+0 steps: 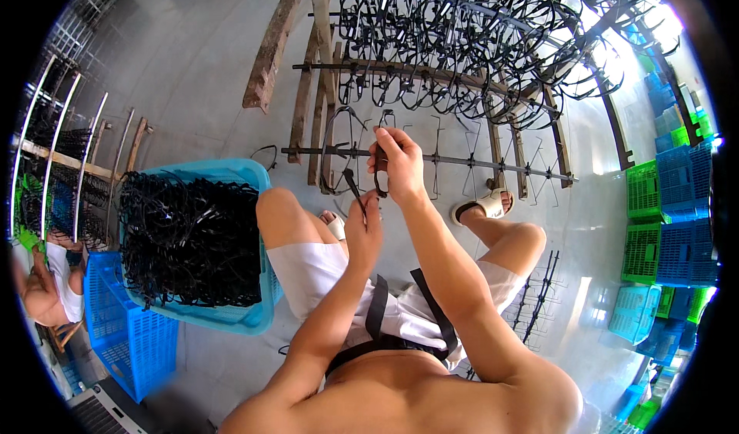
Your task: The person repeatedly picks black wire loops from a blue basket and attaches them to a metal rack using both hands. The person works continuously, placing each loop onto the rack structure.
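Note:
Both of my hands are closed in front of me, near the left part of a horizontal metal rod [462,160] fitted with thin wire hooks. My left hand [368,226] pinches a thin black strip-like piece [353,183] that sticks up past the fingers. Just above and to its right, my right hand [400,164] grips a dark curved piece [380,178] beside the rod; its fingers partly hide it. Black loops hang from the hooks at the rod's left end. The exact kind of these pieces cannot be made out.
At my left stands a light blue basket [265,311] heaped with black pieces, next to a blue crate [115,318]. Wooden rack posts [273,49] carry rods full of black loops [462,41]. Stacked crates [681,195] line the right; another person [58,288] sits far left.

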A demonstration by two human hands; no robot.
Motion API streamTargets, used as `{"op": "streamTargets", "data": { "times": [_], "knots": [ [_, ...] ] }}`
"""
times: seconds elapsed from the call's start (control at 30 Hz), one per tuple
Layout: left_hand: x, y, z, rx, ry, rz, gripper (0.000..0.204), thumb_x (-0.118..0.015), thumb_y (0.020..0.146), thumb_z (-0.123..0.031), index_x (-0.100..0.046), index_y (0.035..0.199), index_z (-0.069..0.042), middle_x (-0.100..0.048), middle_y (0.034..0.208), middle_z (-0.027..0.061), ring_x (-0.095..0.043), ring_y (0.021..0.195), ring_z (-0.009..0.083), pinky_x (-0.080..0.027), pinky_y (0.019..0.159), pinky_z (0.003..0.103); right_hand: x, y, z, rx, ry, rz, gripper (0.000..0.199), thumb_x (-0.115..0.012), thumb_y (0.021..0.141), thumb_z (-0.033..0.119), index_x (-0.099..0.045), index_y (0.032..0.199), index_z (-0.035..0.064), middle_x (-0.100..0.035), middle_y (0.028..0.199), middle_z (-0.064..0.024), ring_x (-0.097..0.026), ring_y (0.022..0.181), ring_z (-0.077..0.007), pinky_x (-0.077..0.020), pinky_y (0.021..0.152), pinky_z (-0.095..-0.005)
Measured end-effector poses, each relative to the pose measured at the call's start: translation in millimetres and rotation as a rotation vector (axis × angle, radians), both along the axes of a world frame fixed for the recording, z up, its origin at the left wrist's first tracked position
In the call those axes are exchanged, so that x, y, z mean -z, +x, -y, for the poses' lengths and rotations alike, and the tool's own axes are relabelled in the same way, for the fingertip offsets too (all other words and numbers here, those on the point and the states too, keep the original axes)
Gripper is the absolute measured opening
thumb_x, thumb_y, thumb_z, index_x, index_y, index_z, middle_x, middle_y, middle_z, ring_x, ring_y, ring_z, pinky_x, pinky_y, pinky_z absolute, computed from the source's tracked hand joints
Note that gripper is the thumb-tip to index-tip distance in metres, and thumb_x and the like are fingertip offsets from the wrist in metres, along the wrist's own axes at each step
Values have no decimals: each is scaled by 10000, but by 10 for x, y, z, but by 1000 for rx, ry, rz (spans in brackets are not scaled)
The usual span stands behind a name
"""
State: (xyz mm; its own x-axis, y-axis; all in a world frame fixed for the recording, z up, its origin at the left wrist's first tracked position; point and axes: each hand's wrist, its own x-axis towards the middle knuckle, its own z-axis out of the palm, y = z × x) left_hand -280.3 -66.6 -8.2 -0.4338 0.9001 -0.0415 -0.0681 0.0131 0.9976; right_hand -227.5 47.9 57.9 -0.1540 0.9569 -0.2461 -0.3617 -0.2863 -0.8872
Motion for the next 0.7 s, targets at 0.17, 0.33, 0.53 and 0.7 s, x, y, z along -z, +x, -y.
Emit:
{"op": "streamTargets", "data": {
  "times": [0.17,0.33,0.53,0.7],
  "knots": [
    [-203,108,507,64,78,228,252,-411,956,-58,-439,1175,66,-536,1219,166,-549,1079,205,-500,840,307,39,76,64,-4,223,358,328,-582,906,220,-579,1096,-48,-599,745,-47,-552,600,-93,-451,527,-235],
    [-404,-131,734,82,156,92,296,-364,868,67,-470,1144,76,-471,1314,219,-498,1173,233,-461,899,318,48,81,202,10,300,549,303,-612,876,186,-609,1072,-45,-582,684,-13,-514,572,-67,-423,531,-214],
    [-795,-369,728,144,179,-390,265,-440,871,64,-559,1105,28,-407,1368,258,-305,1327,330,-224,1077,392,187,212,519,-17,306,460,253,-656,849,159,-602,1019,-20,-594,725,-46,-527,648,-94,-456,600,-250],
    [-889,-278,734,84,111,33,262,-425,900,29,-528,1139,61,-368,1404,243,-403,1278,282,-341,1039,376,224,193,574,1,366,508,229,-656,852,149,-606,1011,-8,-596,772,-60,-536,661,-112,-463,614,-260]
  ]
}}
